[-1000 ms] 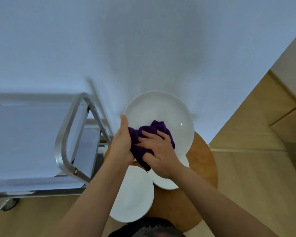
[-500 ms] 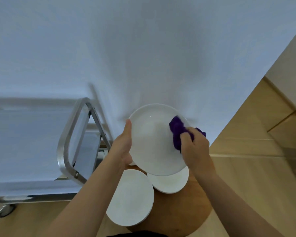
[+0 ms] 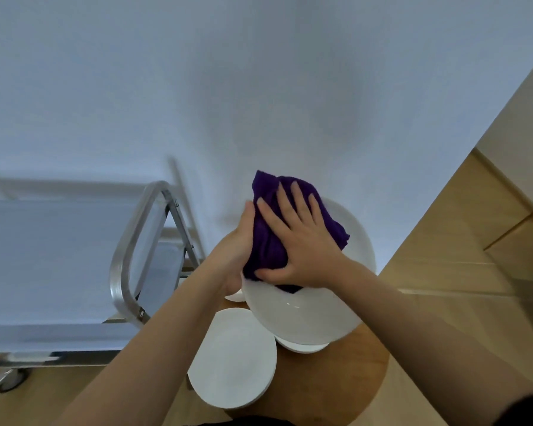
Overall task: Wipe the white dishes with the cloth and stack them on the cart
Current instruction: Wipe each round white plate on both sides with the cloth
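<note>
Under the right hand (image 3: 302,244): purple cloth (image 3: 268,238), soft, pressed by spread fingers.
Left hand (image 3: 237,253): grips the plate (image 3: 305,315) rim.
Plate: glossy, slippery, likely breakable; hold at rim.

Cart handle (image 3: 126,250) stands between held plate (image 3: 308,315) and cart shelf (image 3: 50,259).

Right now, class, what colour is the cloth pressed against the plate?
Dark purple. The cloth shows best in the head view, under the right hand.

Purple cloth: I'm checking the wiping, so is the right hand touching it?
Touching. The head view shows the right hand spread flat on the purple cloth, pressing it against the white plate.
</note>
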The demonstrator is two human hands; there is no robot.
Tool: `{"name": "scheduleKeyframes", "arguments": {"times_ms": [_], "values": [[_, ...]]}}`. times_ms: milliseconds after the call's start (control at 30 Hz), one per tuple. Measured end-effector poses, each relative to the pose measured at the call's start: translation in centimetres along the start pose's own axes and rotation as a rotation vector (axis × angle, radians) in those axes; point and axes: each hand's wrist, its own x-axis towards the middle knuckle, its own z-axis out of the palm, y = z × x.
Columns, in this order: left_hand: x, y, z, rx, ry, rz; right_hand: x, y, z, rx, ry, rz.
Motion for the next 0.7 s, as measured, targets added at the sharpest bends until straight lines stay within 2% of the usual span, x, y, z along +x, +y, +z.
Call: {"name": "scheduleKeyframes", "arguments": {"times_ms": [133,200,300,400,633,700], "values": [[-0.9,0.1,0.2,0.079,0.030,0.126,1.8,1.1,-2.0,-0.097,0.211,-0.067],[-1.1,0.6,0.0,0.065,0.060,0.133,2.3,2.0,-3.1,-0.073,0.243,0.072],[-1.1,0.7,-0.9,-0.009,0.140,0.176,2.5,3.6,-4.3,0.210,0.159,0.370],[-1.1,0.9,-1.5,-0.166,0.211,0.197,1.4,4.6,-4.3,0.631,0.126,0.619],[-1.3,1.4,-0.3,-0.352,0.362,0.289,-1.3,0.5,-0.5,1.425,0.477,1.070],[-1.2,1.2,0.9,-0.444,0.390,0.309,-0.8,-1.4,0.4,1.577,0.606,1.183]]}}
